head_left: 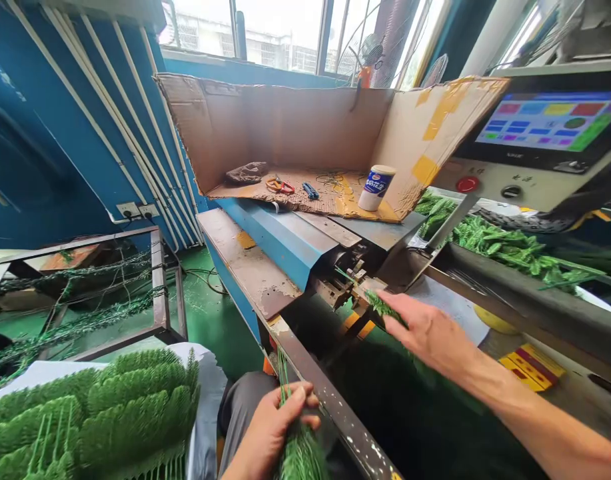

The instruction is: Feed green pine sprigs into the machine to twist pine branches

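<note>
My left hand [275, 420] is closed round a bundle of green artificial pine sprigs [298, 450], held low by my lap with their thin wire stems pointing up. My right hand [425, 330] reaches forward over the machine bed and pinches one green sprig [382, 305], with its tip at the metal clamp head [348, 280] of the blue machine [280, 237].
A stack of green pine sprigs [90, 413] lies on white cloth at my lower left. Behind the machine stands an opened cardboard box [285, 127] holding scissors, a rag and a white cup [376, 188]. More green sprigs [505, 247] fill a trough under the touchscreen panel [550, 123]. A metal rack [158, 287] with green garlands stands left.
</note>
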Action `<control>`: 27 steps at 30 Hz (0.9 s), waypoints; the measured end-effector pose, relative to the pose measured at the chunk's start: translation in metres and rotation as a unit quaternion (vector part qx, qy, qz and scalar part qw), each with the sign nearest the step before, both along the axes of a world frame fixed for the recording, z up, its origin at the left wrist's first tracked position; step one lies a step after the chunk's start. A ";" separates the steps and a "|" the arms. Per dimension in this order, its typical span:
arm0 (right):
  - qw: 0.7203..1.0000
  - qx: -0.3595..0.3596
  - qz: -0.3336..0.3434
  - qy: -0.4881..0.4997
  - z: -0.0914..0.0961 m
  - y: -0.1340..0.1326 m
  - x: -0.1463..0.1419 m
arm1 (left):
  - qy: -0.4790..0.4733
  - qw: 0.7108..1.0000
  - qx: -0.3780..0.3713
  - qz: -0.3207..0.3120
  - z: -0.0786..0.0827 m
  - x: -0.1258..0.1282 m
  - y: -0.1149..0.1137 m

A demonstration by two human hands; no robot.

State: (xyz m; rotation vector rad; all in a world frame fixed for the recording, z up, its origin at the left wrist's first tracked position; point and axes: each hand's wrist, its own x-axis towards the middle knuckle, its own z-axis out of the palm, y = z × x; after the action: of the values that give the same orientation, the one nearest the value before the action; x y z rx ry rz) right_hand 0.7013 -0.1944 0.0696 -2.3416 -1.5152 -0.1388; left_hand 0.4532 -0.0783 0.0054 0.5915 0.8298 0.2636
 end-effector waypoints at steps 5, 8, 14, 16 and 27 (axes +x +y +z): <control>0.964 -0.178 -0.059 -0.190 0.016 0.012 0.037 | -0.091 0.995 -0.023 0.022 -0.027 -0.004 -0.023; 0.953 -0.208 -0.058 -0.213 0.018 0.025 0.036 | -0.091 0.995 -0.019 0.027 -0.028 -0.007 -0.025; 0.975 -0.107 -0.042 -0.188 -0.004 0.042 0.034 | -0.070 0.997 0.030 0.000 -0.031 -0.020 -0.015; 0.980 -0.048 -0.028 -0.189 -0.016 0.042 0.038 | -0.088 0.996 0.008 0.017 -0.032 -0.020 -0.016; 0.976 -0.028 0.117 0.182 -0.040 -0.008 -0.098 | -0.096 0.989 -0.067 0.086 -0.011 -0.021 -0.027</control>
State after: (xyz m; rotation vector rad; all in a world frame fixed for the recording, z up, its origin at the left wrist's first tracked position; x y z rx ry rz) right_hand 0.6037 -0.2023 0.0296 -2.0627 -1.6012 0.3753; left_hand 0.4318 -0.1048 -0.0054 0.3632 0.7066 0.4125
